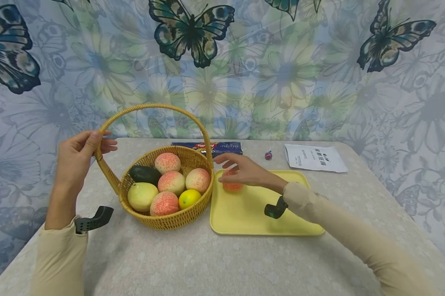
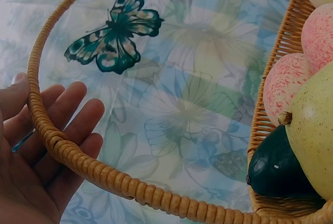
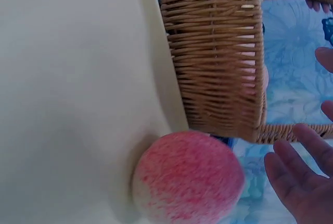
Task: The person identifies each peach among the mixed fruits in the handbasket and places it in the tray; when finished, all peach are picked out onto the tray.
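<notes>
A wicker basket [image 1: 159, 223] stands left of centre on the table. Inside lie several peaches [image 1: 171, 183], a dark green avocado [image 1: 144, 175], a pale yellow-green pear [image 1: 142, 197] and a lemon [image 1: 189, 199]. My left hand [image 1: 74, 158] holds the left side of the basket's arched handle [image 2: 119, 181], thumb on one side and fingers behind it. Over the left end of a yellow tray [image 1: 267, 224], my right hand [image 1: 250, 170] hovers with spread fingers, close to the handle's right side. Below it, one peach [image 3: 187, 177] sits on the tray, partly hidden by the hand in the head view.
Behind the basket lies a dark blue package [image 1: 226, 147]. A small wrapped lollipop [image 1: 268, 155] and a white printed packet [image 1: 315, 158] lie behind the tray. The tray's left edge is right beside the basket. A butterfly-patterned cloth [image 1: 237, 94] hangs behind the table.
</notes>
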Demonstrator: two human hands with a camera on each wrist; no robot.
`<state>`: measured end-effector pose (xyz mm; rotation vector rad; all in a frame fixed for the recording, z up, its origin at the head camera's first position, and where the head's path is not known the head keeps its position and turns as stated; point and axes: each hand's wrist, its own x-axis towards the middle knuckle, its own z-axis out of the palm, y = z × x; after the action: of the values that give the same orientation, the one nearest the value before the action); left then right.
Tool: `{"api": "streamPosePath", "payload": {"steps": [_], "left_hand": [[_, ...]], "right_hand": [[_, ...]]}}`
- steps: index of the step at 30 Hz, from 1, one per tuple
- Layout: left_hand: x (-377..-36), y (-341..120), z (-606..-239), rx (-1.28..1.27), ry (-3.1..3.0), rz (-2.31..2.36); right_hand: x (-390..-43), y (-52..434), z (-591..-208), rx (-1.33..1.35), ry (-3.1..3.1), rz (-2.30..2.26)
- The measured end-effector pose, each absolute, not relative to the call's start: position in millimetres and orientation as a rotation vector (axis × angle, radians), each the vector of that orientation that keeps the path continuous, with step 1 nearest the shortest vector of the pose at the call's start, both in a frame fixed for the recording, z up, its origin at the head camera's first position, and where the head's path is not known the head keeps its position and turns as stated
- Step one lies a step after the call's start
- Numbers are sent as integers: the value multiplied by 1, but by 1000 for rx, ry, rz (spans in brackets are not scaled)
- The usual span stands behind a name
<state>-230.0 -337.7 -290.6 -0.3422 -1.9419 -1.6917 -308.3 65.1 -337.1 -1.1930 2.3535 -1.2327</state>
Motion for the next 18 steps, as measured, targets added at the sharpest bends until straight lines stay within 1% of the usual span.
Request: {"api": "streamPosePath", "payload": {"steps": [10, 18], "left_hand": [[-229, -340, -290, -392, -1900, -1732], [-228, -339, -290, -384, -1909, -1721]], "right_hand": [[-308, 34, -309, -1316, 2370, -956], [-311, 28, -302, -1325, 2338, -933]]}}
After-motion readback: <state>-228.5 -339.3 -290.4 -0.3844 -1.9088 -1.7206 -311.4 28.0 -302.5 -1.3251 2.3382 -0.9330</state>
